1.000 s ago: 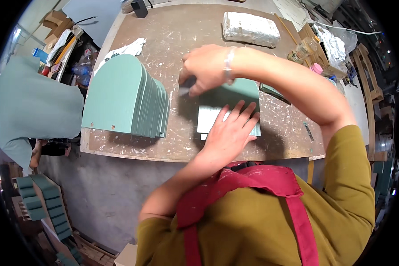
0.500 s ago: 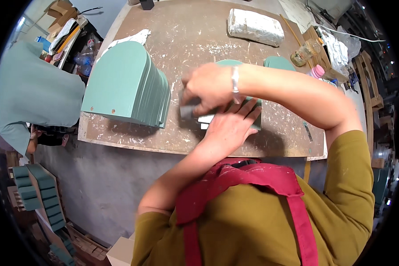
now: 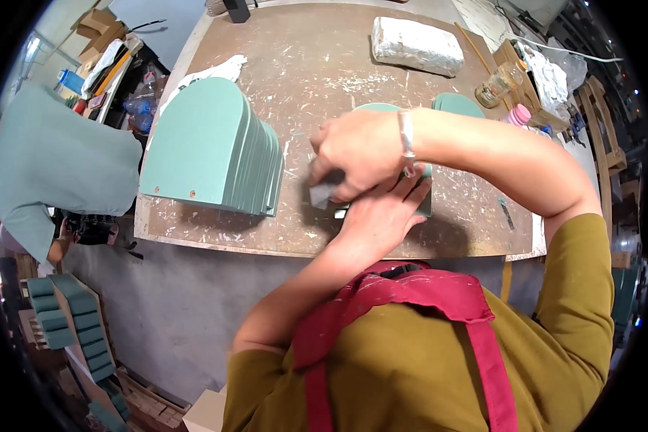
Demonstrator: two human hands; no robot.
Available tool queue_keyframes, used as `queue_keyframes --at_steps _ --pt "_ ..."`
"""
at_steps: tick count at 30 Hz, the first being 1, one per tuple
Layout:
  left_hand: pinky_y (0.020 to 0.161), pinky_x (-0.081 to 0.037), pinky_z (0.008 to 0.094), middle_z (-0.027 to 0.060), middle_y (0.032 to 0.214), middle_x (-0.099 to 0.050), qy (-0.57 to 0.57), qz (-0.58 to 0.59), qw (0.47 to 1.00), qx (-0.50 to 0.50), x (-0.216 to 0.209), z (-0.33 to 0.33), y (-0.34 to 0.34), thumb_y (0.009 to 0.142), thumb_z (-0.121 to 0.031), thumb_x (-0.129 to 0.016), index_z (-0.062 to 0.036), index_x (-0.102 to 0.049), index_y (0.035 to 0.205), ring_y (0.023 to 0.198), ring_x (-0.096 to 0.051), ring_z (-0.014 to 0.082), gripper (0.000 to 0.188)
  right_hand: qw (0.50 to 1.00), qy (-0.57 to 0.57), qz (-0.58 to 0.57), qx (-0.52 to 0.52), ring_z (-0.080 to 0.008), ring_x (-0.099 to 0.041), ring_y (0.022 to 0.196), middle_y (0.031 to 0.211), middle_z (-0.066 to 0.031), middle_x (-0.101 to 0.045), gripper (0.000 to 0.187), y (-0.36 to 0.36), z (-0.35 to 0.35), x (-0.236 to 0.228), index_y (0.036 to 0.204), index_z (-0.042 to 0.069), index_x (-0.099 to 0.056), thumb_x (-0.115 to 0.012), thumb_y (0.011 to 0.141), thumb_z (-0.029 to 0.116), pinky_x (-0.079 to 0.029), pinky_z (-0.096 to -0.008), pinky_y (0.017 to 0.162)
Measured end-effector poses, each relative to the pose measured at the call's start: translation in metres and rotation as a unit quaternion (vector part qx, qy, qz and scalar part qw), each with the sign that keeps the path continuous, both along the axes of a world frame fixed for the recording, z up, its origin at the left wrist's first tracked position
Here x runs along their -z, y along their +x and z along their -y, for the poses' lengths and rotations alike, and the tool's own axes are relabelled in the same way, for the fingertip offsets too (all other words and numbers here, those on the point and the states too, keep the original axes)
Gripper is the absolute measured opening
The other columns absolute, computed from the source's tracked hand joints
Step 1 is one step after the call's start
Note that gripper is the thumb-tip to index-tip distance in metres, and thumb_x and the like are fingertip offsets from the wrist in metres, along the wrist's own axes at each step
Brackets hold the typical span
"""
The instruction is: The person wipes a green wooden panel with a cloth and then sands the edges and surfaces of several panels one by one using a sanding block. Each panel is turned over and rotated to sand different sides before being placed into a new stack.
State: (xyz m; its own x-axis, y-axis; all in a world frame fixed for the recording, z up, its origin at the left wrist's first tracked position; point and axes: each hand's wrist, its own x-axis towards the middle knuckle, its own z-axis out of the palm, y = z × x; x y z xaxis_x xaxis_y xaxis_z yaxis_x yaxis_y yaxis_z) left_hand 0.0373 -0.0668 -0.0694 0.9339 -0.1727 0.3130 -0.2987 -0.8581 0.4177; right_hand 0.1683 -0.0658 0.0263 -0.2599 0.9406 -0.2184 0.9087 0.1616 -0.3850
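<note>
My right hand (image 3: 360, 153) reaches across from the right, above my left hand, its fingers curled around a small grey block (image 3: 321, 195). The block is at the left end of a green round-topped panel (image 3: 378, 107), which my two hands mostly cover. My left hand (image 3: 381, 216) lies flat on the panel's near part with its fingers stretched out. Just beside the block, a small white piece (image 3: 340, 214) shows under my hands; its kind is hidden. To the left stands a thick row of matching green panels (image 3: 198, 144), with two small holes low on the front one.
A white wrapped bundle (image 3: 417, 47) lies at the back of the worn brown table (image 3: 302, 57). Another green panel (image 3: 458, 105), a jar (image 3: 498, 85) and a pink-capped bottle (image 3: 517, 115) are at the right. A person in a grey-green shirt (image 3: 68, 155) bends at the left.
My right hand has moved a little to the right with the grey block, now covering more of the white piece. The left hand keeps its place on the panel. The whole view has shifted slightly.
</note>
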Motion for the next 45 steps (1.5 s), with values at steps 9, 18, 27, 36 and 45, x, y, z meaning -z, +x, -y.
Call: queue_keyframes --at_steps 9,18,27,36,45 --pt "0.110 -0.032 0.0499 0.0068 0.147 -0.044 0.035 0.000 0.999 0.007 -0.006 -0.002 0.000 0.086 -0.036 -0.067 -0.0133 -0.052 0.135 0.136 -0.038 0.0281 0.056 0.994 -0.040 0.043 0.093 -0.0341 -0.067 0.099 0.103 -0.0154 -0.071 0.037 0.032 -0.011 -0.007 0.108 0.018 -0.075 -0.071 0.078 0.039 -0.054 -0.0426 0.088" --pt "0.109 -0.031 0.0544 0.0119 0.150 -0.040 0.065 -0.053 0.996 0.017 -0.019 0.001 0.005 0.077 -0.039 -0.076 -0.0133 -0.049 0.140 0.138 -0.037 0.0324 0.073 0.894 0.163 0.091 0.408 -0.0359 -0.060 0.109 0.112 -0.0176 -0.066 0.051 0.111 0.048 0.012 0.122 0.015 -0.068 -0.065 0.082 0.047 -0.048 -0.0434 0.094" --pt "0.101 -0.040 0.0510 0.0149 0.143 -0.048 0.154 0.060 0.986 0.005 -0.001 0.003 0.006 0.076 -0.043 -0.074 -0.0155 -0.053 0.137 0.128 -0.048 0.0338 0.071 0.800 0.212 -0.319 0.461 -0.0187 -0.057 0.115 0.125 -0.0120 -0.062 0.050 0.082 0.148 0.069 0.133 0.006 -0.059 -0.065 0.092 0.034 -0.043 -0.0308 0.100" --pt "0.093 -0.050 0.0445 0.0162 0.129 -0.062 0.046 0.186 0.982 0.004 -0.032 -0.016 -0.002 0.084 -0.029 -0.073 -0.0064 -0.063 0.127 0.111 -0.063 0.0328 0.049 0.478 0.291 -0.630 0.539 -0.0127 -0.057 0.099 0.116 -0.0042 -0.061 0.051 0.069 0.175 0.102 0.138 0.005 -0.053 -0.059 0.096 0.035 -0.046 -0.0258 0.086" --pt "0.109 -0.040 0.0398 0.0172 0.139 -0.050 -0.779 0.084 0.586 -0.208 -0.059 -0.049 0.007 0.103 -0.011 -0.044 0.0041 -0.039 0.142 0.129 -0.049 0.0257 0.042 0.320 0.329 -0.699 0.549 -0.0175 -0.059 0.101 0.114 -0.0075 -0.061 0.045 0.033 0.154 0.102 0.124 0.006 -0.055 -0.063 0.094 0.038 -0.051 -0.0345 0.087"
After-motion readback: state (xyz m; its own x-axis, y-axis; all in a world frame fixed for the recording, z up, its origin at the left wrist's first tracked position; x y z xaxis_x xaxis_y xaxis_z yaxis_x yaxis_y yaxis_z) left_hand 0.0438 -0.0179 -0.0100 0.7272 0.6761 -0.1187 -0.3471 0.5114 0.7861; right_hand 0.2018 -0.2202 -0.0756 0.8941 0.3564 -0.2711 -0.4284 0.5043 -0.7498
